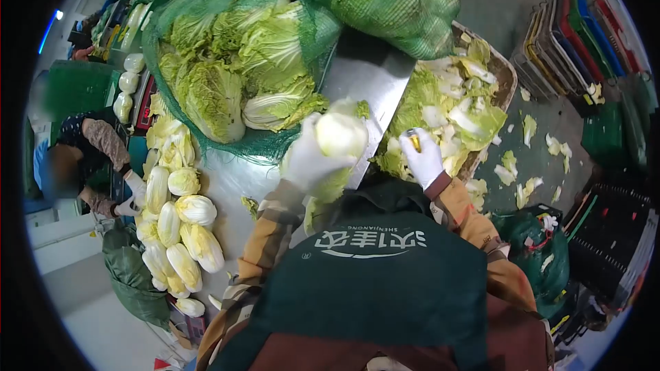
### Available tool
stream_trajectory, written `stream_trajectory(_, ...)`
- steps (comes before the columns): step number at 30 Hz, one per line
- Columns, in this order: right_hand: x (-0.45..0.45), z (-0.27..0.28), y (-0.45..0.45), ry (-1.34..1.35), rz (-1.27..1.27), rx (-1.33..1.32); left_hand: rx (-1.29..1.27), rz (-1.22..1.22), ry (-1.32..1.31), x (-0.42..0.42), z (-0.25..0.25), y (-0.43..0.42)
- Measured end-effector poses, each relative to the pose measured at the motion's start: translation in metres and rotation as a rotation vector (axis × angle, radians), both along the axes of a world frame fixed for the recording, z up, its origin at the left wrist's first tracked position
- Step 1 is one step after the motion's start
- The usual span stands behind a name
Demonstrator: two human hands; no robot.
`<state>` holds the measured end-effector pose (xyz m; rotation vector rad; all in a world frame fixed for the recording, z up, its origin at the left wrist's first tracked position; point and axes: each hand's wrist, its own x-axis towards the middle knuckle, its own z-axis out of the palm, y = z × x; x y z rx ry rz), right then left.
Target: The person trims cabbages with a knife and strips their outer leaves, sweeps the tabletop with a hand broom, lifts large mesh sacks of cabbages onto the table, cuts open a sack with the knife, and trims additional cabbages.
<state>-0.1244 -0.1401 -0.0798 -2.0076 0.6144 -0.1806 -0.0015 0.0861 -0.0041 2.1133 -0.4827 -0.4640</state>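
My left hand [306, 161], in a white glove, is closed round a napa cabbage [342, 134] with its pale base turned up. Green leaves hang below that hand. My right hand [424, 158], also gloved, grips a small yellow-handled tool [414, 140]; the rest of the tool is hidden. It is over the near edge of a bin [507, 75] heaped with loose cabbage leaves [447, 103]. Beyond my left hand, an open green mesh bag [157, 48] holds several leafy napa cabbages [268, 48] on the metal table [230, 182].
A filled mesh bag [392, 0] lies at the far end of the table. Trimmed cabbages [196, 209] are piled at the left, where another person's gloved hand [130, 203] reaches in. Fallen leaves [509, 168] litter the floor by stacked crates [570, 27] at right.
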Motion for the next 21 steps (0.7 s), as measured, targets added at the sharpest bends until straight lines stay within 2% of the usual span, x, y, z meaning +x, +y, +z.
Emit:
stream_trajectory(2, -0.004, 0.011, 0.007, 0.057, 0.117, -0.107, 0.243, -0.162, -0.032, -0.009, -0.021, -0.01)
stream_trajectory(3, -0.004, 0.012, 0.012, 0.085, 0.176, -0.159, 0.338, -0.193, -0.133, -0.011, -0.027, -0.018)
stream_trajectory(6, -0.01, 0.003, 0.023, 0.198, 0.301, -0.226, 0.618, -0.151, -0.263, -0.015, -0.032, -0.033)
stream_trajectory(10, -0.01, -0.002, 0.025, 0.224, 0.343, -0.139, 0.553, -0.117, -0.233, -0.009, -0.042, -0.034)
stream_trajectory(14, -0.006, -0.002, 0.021, 0.26, 0.385, -0.074, 0.594, -0.141, -0.249, -0.007, -0.04, -0.037)
stream_trajectory(21, 0.007, -0.019, 0.017, 0.333, 0.457, -0.084, 0.55, -0.145, -0.217, -0.001, -0.041, -0.04)
